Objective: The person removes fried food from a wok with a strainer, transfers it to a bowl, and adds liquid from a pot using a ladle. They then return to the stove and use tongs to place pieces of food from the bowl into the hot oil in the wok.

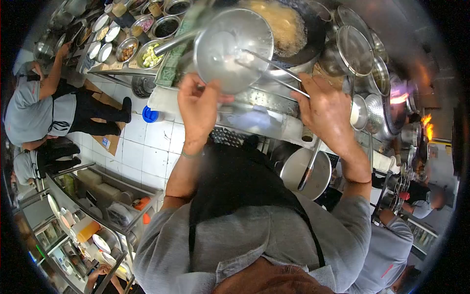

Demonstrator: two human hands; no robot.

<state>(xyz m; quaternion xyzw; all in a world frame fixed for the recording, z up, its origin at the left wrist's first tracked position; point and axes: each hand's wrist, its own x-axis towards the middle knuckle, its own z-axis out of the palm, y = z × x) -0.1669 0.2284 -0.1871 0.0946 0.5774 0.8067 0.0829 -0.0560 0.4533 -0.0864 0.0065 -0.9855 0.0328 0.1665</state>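
Observation:
My left hand [199,105] is at the lower left rim of a shiny metal bowl [213,54], its fingers loosely curled and apart, with nothing seen in them. A long metal handle [178,41] reaches out from the bowl's left side. Metal tongs [279,73] are gripped in my right hand [323,105], which is closed around their near end. Their two tips reach into the bowl, over a small whitish patch. Just behind to the right, a dark wok [313,41] holds bubbling golden oil [279,24].
Ingredient bowls [128,49] line the counter at left, by a green cloth [172,63]. Strainers [355,49] and a perforated ladle [374,112] lie at right, near a flame [427,127]. A large pot [316,171] stands below my right arm. Co-workers [36,105] stand at both sides.

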